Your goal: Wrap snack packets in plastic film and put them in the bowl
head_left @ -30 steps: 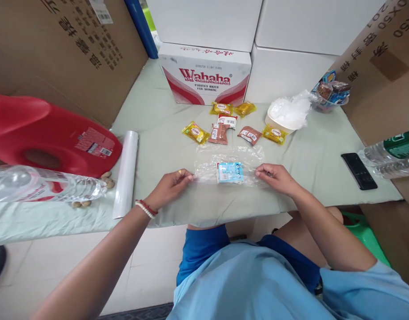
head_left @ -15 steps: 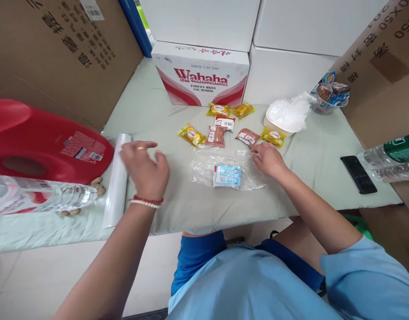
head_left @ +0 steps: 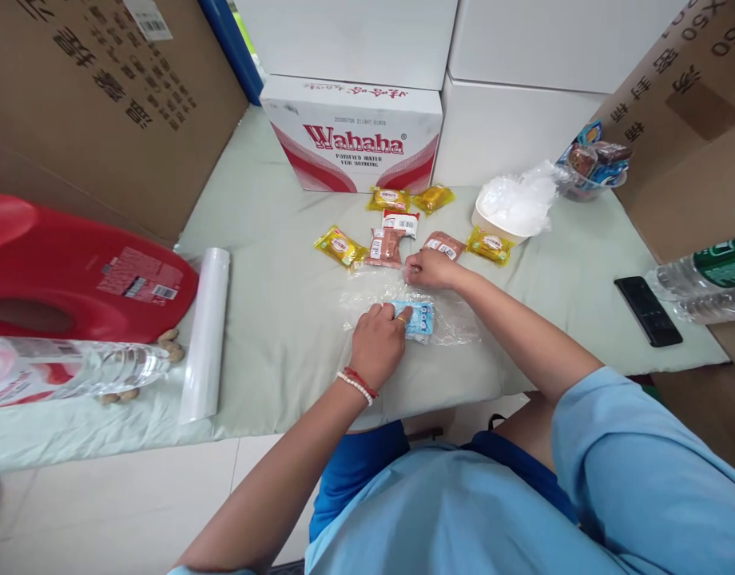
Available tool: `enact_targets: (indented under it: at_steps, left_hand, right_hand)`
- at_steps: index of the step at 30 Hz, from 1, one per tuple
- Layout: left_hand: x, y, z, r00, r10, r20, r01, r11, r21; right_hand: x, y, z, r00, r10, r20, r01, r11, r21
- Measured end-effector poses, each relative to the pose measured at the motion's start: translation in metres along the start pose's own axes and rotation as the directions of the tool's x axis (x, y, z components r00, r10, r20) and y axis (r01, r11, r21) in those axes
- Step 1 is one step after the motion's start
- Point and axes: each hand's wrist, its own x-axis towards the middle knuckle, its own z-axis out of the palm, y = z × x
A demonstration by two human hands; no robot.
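A small blue snack packet (head_left: 423,318) lies on a crumpled sheet of clear plastic film (head_left: 454,326) near the table's front edge. My left hand (head_left: 379,339) is over the packet's left side, fingers bent and gripping it; one ringed finger lies across the blue wrapper. Just beyond the packet, my right hand (head_left: 433,270) is closed in a pinch at the film's far edge. Behind that hand is a brown packet (head_left: 448,243), partly hidden by it. A second brown packet (head_left: 385,247) lies to its left, against a red-and-white packet (head_left: 402,223).
Yellow packets (head_left: 342,246) lie around the brown ones. A film roll (head_left: 204,335), a red jug (head_left: 85,271) and a water bottle (head_left: 73,371) are at left. A white bowl (head_left: 493,222) with crumpled plastic, a phone (head_left: 649,311) and bottles are at right. Boxes (head_left: 355,140) line the back.
My left hand has moved right from beside the film roll onto the blue packet. My right hand has shifted left along the film's far edge and closed in a pinch.
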Motion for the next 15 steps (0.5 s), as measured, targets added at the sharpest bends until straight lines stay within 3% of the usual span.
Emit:
enact_targets:
  at_steps: [6, 11, 13, 15]
  left_hand:
    - [-0.002, 0.004, -0.006, 0.996, -0.020, 0.091, 0.024, 0.999, -0.039]
    - [-0.005, 0.001, -0.001, 0.992, -0.087, 0.094, 0.105, 0.972, -0.212]
    - [-0.012, -0.007, 0.000, 0.992, -0.076, 0.098, 0.098, 0.965, -0.244]
    - [-0.024, -0.020, 0.003, 0.996, -0.037, 0.081, 0.065, 0.919, -0.388]
  right_hand:
    - [-0.043, -0.015, -0.003, 0.960, -0.258, -0.108, 0.251, 0.965, -0.072]
    - [-0.095, -0.039, 0.038, 0.971, -0.235, -0.040, 0.224, 0.956, -0.189]
    - [-0.106, -0.042, 0.057, 0.977, -0.211, -0.042, 0.198, 0.960, -0.197]
    - [-0.110, -0.041, 0.071, 0.976, -0.214, -0.048, 0.201, 0.960, -0.195]
